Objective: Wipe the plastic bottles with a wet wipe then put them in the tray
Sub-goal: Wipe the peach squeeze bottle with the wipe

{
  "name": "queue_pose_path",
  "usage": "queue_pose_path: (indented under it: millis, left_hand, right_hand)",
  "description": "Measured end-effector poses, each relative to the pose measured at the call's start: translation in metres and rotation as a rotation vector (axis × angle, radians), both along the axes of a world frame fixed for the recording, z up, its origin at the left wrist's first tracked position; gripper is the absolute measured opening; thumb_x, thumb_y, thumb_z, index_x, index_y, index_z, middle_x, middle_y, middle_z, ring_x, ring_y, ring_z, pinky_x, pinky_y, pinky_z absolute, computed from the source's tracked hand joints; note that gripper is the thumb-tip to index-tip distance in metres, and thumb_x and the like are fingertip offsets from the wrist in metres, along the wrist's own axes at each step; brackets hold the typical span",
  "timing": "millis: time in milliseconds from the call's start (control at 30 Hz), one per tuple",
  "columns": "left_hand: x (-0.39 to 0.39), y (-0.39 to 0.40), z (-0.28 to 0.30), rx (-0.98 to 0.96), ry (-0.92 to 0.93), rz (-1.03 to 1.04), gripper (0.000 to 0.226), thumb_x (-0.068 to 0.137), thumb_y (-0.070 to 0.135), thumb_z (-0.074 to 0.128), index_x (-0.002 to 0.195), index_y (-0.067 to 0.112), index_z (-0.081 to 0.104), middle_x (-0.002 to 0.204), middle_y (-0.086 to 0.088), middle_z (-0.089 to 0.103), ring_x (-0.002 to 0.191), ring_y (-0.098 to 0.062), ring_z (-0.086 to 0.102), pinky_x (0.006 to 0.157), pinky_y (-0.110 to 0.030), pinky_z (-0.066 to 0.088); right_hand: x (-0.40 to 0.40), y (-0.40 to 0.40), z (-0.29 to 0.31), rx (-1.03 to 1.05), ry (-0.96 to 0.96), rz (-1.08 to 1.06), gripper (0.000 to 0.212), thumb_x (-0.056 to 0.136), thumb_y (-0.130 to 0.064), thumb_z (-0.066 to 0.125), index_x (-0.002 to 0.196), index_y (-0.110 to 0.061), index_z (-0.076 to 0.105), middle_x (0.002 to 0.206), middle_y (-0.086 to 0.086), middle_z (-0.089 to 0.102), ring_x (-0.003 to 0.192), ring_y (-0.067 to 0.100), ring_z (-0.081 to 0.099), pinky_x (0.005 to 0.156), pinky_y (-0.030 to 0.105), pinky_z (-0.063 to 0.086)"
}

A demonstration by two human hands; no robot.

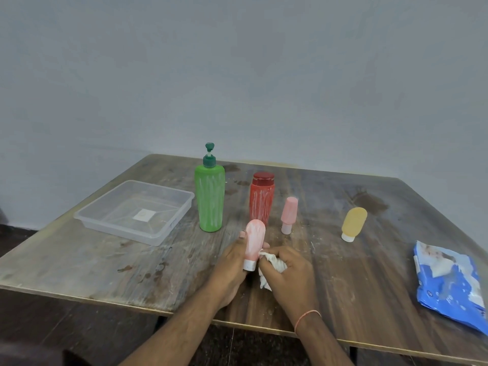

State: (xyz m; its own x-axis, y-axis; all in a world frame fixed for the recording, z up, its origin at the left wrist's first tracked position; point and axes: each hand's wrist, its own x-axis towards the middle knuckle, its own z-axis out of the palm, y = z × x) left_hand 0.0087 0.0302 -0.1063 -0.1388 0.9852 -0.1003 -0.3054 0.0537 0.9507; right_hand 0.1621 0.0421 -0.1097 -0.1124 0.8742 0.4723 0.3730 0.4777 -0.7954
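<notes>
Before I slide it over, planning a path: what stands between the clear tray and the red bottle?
In the head view, only the green pump bottle stands between the clear tray and the red bottle.

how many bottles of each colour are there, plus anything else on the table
green bottle: 1
red bottle: 1
pink bottles: 2, one standing, one held in the left hand
yellow bottle: 1
clear tray: 1
wet wipe in the right hand: 1
blue wipes pack: 1
total: 8
</notes>
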Motion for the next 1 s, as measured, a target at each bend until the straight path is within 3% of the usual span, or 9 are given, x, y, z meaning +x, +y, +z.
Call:
queue_pose_path:
  millis: [100,200,300,400,600,733,900,1000]
  left_hand:
    - [0.0008,0.0008,0.0007,-0.015,-0.039,0.001,0.058,0.108,0.052,0.038,0.135,0.009,0.066,0.129,-0.014,0.076,0.125,-0.025,0.071,0.109,-0.040,0.052]
    - [-0.0016,0.0009,-0.0012,-0.021,-0.012,-0.005,0.065,0.112,0.052,0.031,0.127,0.003,0.071,0.123,-0.023,0.075,0.122,-0.034,0.071,0.110,-0.044,0.053]
    - [0.0003,0.0009,-0.0007,-0.016,-0.018,-0.015,0.061,0.111,0.053,0.034,0.127,0.006,0.071,0.126,-0.021,0.075,0.124,-0.033,0.070,0.115,-0.047,0.050]
    - [0.0032,0.0003,-0.0006,-0.014,-0.009,-0.008,0.061,0.106,0.062,0.045,0.136,0.013,0.066,0.131,-0.014,0.075,0.128,-0.027,0.069,0.120,-0.051,0.044]
    - [0.0023,-0.0007,-0.0001,-0.024,0.038,-0.001,0.055,0.114,0.048,0.032,0.120,0.015,0.075,0.119,-0.012,0.079,0.119,-0.025,0.073,0.116,-0.048,0.049]
    - [0.0064,-0.0024,0.0017,-0.017,0.086,0.020,0.048,0.114,0.046,0.035,0.128,0.016,0.070,0.119,-0.008,0.079,0.118,-0.021,0.074,0.115,-0.047,0.050]
    - [0.0048,-0.0012,-0.0014,-0.029,0.057,-0.015,0.053,0.114,0.048,0.032,0.132,0.014,0.069,0.125,-0.012,0.077,0.124,-0.025,0.070,0.116,-0.047,0.049]
    - [0.0032,-0.0027,-0.0001,-0.027,0.055,-0.017,0.058,0.116,0.043,0.026,0.126,0.009,0.072,0.121,-0.017,0.078,0.119,-0.028,0.073,0.107,-0.039,0.055]
  right_hand:
    - [0.0006,-0.0016,0.0025,0.054,0.000,0.038,0.014,0.090,-0.025,0.080,0.092,-0.039,0.079,0.097,-0.024,0.074,0.096,0.003,0.071,0.077,0.026,0.058]
    - [-0.0007,-0.0077,0.0044,0.062,-0.032,0.105,0.007,0.085,-0.035,0.082,0.090,-0.039,0.081,0.095,-0.024,0.074,0.097,0.003,0.072,0.075,0.024,0.058]
    - [-0.0013,-0.0035,0.0018,0.041,-0.014,0.021,0.010,0.084,-0.026,0.085,0.085,-0.035,0.080,0.088,-0.022,0.073,0.090,0.003,0.071,0.071,0.028,0.058]
    - [0.0000,-0.0014,0.0013,0.091,-0.023,0.017,0.012,0.088,-0.022,0.081,0.093,-0.033,0.082,0.095,-0.023,0.074,0.094,0.003,0.071,0.076,0.023,0.057]
    - [-0.0013,-0.0091,0.0047,0.144,-0.066,0.105,0.010,0.085,-0.034,0.080,0.094,-0.036,0.082,0.097,-0.024,0.073,0.099,-0.001,0.071,0.078,0.021,0.058]
    - [-0.0022,-0.0079,-0.0010,0.246,-0.157,0.104,0.021,0.088,-0.018,0.082,0.103,-0.031,0.082,0.102,-0.020,0.071,0.101,-0.002,0.069,0.080,0.026,0.057]
    - [-0.0018,-0.0061,-0.0023,0.244,-0.135,-0.026,0.010,0.089,-0.033,0.073,0.097,-0.029,0.079,0.096,-0.020,0.069,0.088,0.003,0.068,0.069,0.033,0.058]
    - [-0.0012,-0.0063,-0.0025,0.261,-0.168,0.048,0.008,0.088,-0.031,0.079,0.095,-0.030,0.080,0.096,-0.020,0.071,0.098,-0.001,0.069,0.074,0.029,0.058]
